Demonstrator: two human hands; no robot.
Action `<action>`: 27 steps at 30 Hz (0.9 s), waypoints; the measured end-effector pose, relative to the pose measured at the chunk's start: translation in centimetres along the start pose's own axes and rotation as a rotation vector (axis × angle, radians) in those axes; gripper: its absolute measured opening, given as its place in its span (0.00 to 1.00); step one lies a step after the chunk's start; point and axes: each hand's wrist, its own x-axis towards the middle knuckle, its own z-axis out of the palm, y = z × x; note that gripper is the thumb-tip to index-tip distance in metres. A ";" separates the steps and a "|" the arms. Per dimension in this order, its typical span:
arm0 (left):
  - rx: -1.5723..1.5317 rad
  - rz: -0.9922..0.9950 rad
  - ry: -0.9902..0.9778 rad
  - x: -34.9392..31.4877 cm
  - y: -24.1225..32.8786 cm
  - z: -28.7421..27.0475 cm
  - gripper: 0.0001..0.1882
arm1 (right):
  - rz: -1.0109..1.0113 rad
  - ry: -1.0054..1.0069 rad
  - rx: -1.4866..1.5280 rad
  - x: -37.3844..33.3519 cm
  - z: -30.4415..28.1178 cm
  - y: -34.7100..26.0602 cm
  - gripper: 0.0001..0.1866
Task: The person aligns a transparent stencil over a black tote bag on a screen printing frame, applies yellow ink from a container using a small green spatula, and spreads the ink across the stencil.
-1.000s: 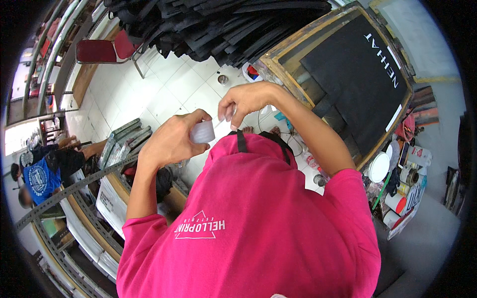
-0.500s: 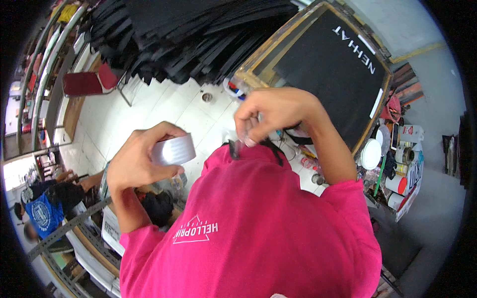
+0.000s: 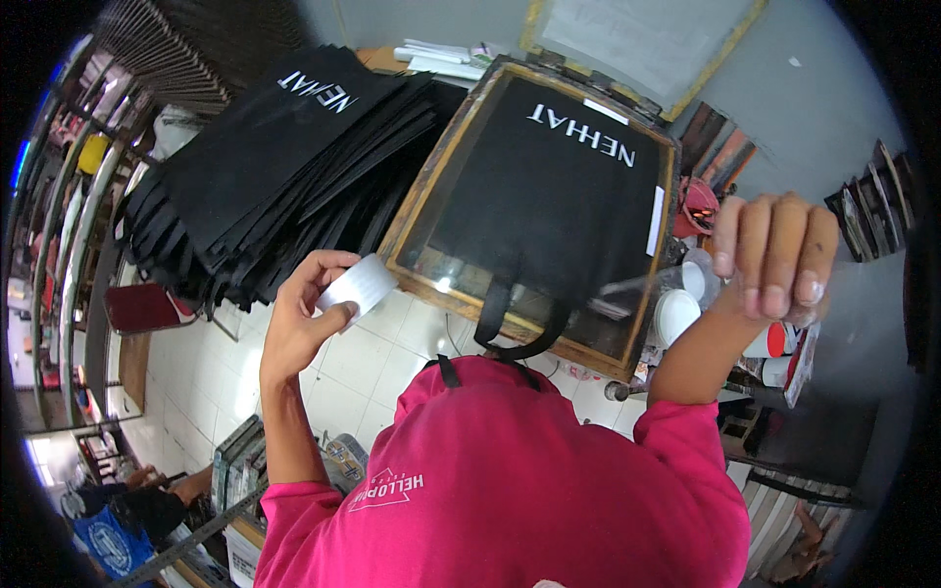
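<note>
A wide roll of pale, see-through tape [image 3: 359,289] is in my left hand [image 3: 299,314], the thumb and fingers pressed on its rim. It is beside the near left corner of a wood-framed glass board [image 3: 431,284]. A black cloth bag [image 3: 549,196] with white lettering lies flat on the board, its handle loops hanging over the near edge. My right hand [image 3: 779,255] is raised to the right of the board, apart from it. Its fingers are curled down and together; what they hold, if anything, I cannot make out.
Left of the board stands a large stack of black bags [image 3: 265,186]. Tubs [image 3: 676,316] and a pink container [image 3: 696,206] crowd the right side. A dark red chair [image 3: 145,306] is at the left. Another person in blue [image 3: 113,539] is at the lower left.
My view has shifted, bringing the whole board and bag into sight. My right hand has moved from in front of my chest out to the right. The left still grips the tape roll.
</note>
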 end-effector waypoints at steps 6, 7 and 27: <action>0.193 0.123 -0.051 6.9 1.9 5.3 0.27 | -0.024 0.355 -0.208 -6.1 1.0 -6.7 0.09; 0.218 0.155 -0.081 8.2 1.9 6.7 0.27 | -0.028 0.397 -0.264 -7.1 1.5 -7.7 0.09; 0.527 0.642 -0.487 36.2 -1.4 58.3 0.25 | 0.150 0.998 -0.717 -16.8 12.6 -14.4 0.11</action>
